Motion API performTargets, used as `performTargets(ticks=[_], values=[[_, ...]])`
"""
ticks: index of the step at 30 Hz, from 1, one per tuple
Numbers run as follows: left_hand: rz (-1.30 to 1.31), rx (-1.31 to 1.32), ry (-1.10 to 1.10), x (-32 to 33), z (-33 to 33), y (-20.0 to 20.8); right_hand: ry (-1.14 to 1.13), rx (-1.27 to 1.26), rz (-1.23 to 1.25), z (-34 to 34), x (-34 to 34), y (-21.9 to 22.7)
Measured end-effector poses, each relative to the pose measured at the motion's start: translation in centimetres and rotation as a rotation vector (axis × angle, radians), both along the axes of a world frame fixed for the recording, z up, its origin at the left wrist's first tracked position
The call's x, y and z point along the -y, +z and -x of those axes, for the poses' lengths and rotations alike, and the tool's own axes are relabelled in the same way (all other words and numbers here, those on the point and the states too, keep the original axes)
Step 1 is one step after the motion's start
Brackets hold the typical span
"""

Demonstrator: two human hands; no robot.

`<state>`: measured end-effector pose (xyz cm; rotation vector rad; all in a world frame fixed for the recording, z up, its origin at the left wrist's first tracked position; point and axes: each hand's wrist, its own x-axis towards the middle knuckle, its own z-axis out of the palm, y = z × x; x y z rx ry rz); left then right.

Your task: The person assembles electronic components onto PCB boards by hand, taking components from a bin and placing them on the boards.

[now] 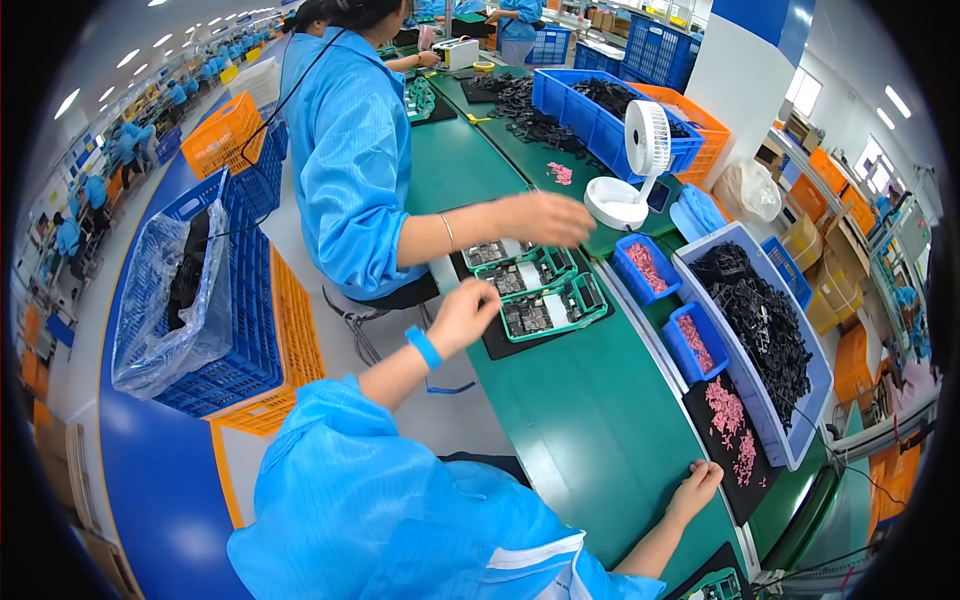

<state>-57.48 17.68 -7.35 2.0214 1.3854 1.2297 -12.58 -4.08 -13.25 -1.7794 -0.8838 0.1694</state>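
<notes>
My left hand [464,318], with a blue band at its wrist, hovers beside the near edge of several green plastic frames [565,318] holding dark electronic parts. Its fingers are curled together; whatever they may hold is hidden. On the right, my right hand [697,488] is at the edge of a black mat [742,502] scattered with small pink pieces [726,408]. Those fingertips are pinched, and anything between them is too small to make out. A co-worker's hand [548,218] reaches over the far end of the green frames.
Two small blue bins [692,378] of pink pieces stand beside a large grey-blue bin [806,440] of black parts. Beyond them is a white fan [648,140]. Another green frame [718,588] lies at the lower right. Stacked crates [235,350] stand on the left floor.
</notes>
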Motion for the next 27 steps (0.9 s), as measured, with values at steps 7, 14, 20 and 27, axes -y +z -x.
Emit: performTargets(ticks=[7,14,20,27], values=[[-0.262,-0.059,0.116,-13.6,2.3,0.1,-0.027,0.066,-0.023,0.7,-0.4,0.6],[0.322,-0.123,0.109,-24.7,5.8,-1.7,-0.057,0.141,0.037,1.0,-0.6,0.6],[0.540,0.287,0.018,-25.8,6.0,-2.6,-0.077,0.206,0.062,0.8,-0.6,0.1],[0.553,0.132,-0.128,-19.7,4.5,-2.6,-0.078,0.239,0.039,1.1,-1.4,0.2]])
